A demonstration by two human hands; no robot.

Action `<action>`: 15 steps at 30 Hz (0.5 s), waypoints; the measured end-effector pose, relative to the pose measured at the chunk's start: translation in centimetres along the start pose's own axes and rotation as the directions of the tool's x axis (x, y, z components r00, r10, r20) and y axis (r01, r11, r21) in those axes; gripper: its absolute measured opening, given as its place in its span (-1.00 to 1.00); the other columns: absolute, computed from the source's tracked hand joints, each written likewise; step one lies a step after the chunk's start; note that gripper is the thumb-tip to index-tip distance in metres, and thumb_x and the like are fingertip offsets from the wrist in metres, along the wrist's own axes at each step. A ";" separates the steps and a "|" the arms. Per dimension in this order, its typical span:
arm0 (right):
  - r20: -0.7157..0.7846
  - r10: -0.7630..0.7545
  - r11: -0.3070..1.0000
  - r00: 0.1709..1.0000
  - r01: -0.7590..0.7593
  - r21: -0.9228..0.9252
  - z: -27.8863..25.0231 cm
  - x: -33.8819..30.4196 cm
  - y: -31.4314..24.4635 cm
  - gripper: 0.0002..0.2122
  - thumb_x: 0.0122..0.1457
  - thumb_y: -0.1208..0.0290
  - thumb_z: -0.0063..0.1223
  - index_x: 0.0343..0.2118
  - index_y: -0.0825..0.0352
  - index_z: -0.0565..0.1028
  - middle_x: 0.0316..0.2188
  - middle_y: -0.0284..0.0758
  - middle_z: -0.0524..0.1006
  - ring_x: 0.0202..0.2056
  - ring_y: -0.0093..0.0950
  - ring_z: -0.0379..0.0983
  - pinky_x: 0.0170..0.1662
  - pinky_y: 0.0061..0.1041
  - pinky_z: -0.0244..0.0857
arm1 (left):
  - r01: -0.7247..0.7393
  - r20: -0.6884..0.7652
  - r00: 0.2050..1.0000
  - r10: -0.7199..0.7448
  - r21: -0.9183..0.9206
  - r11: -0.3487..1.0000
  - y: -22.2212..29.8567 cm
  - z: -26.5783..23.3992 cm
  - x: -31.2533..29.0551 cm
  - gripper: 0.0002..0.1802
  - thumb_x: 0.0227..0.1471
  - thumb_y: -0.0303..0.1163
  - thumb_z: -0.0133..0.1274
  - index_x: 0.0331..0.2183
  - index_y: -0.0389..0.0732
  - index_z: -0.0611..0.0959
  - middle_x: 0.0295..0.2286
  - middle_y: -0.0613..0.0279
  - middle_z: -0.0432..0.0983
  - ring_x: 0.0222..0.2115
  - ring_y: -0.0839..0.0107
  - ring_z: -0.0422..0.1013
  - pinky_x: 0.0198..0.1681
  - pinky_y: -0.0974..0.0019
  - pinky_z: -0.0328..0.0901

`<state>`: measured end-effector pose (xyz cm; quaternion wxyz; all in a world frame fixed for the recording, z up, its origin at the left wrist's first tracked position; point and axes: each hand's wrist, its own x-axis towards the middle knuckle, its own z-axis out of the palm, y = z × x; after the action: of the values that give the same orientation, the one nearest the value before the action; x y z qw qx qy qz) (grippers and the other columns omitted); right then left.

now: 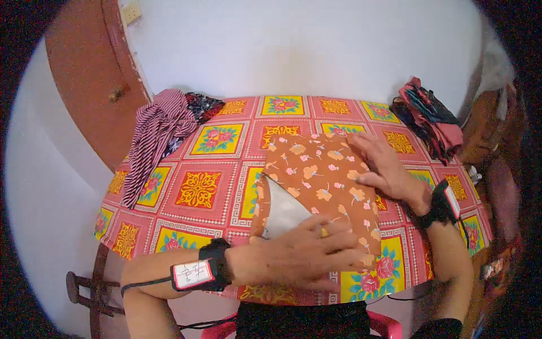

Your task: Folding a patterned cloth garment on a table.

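Filling the middle of the view, the desk (195,226) showed a pink-and-yellow patterned surface. The brown flowered cloth (313,164) lay folded on it, right of centre. A striped cloth (158,124) was heaped along the far left; a smaller dark-and-pink bundle (426,121) sat at the far right. The left hand (299,254), blurred, was palm down over the flowered cloth's near part, fingers spread, gripping nothing. The right hand (392,169) lay open on its upper right edge. A pale grey patch (285,209) showed at its left side.
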<state>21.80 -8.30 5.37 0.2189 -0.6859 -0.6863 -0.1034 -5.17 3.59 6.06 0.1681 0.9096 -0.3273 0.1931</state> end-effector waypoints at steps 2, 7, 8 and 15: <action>0.037 0.025 0.995 0.999 -0.021 -0.093 0.4 -0.5 -0.6 -0.31 0.08 -0.05 -0.01 0.18 0.33 0.18 0.18 -0.02 0.14 0.20 -0.06 0.05 0.22 -0.16 -0.05 | -0.067 -0.052 0.997 0.057 -0.238 0.969 0.9 0.4 1.0 -0.45 -0.04 -0.14 0.10 -0.03 -0.17 0.40 -0.18 0.13 0.34 -0.04 0.16 0.26 0.00 0.05 0.16; 0.047 0.097 0.995 0.994 -0.096 -0.042 0.7 -0.4 -0.3 -0.32 0.10 -0.07 -0.04 0.17 0.32 0.18 0.18 -0.03 0.13 0.20 -0.06 0.05 0.23 -0.15 -0.07 | -0.140 -0.132 0.988 0.077 -0.984 0.113 4.8 -2.9 3.3 -0.69 0.12 -0.31 -0.08 -0.10 -0.22 0.47 -0.29 0.08 0.40 -0.15 0.13 0.35 -0.07 0.10 0.22; 0.040 0.094 0.995 0.995 -0.093 -0.025 0.6 -0.4 -0.3 -0.32 0.10 -0.06 -0.04 0.17 0.32 0.19 0.18 -0.03 0.13 0.20 -0.07 0.05 0.23 -0.16 -0.07 | -0.151 -0.146 0.986 0.084 -0.986 0.065 5.6 -3.3 3.4 -0.69 0.12 -0.31 -0.08 -0.11 -0.22 0.47 -0.29 0.08 0.40 -0.15 0.13 0.36 -0.07 0.10 0.23; -0.115 0.051 0.998 0.992 -0.055 -0.031 -0.7 0.6 -2.2 -0.32 0.08 -0.04 0.01 0.17 0.32 0.18 0.18 -0.06 0.16 0.22 -0.12 0.05 0.24 -0.18 -0.08 | -0.148 -0.148 0.989 0.003 -0.989 0.026 6.0 -2.7 1.3 -0.69 0.12 -0.31 -0.08 -0.11 -0.23 0.48 -0.28 0.07 0.41 -0.14 0.13 0.36 -0.08 0.11 0.24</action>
<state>19.79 -8.13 6.59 0.2485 -0.7005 -0.6523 -0.1483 -8.89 -0.25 10.08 0.7597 0.5057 -0.4074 -0.0335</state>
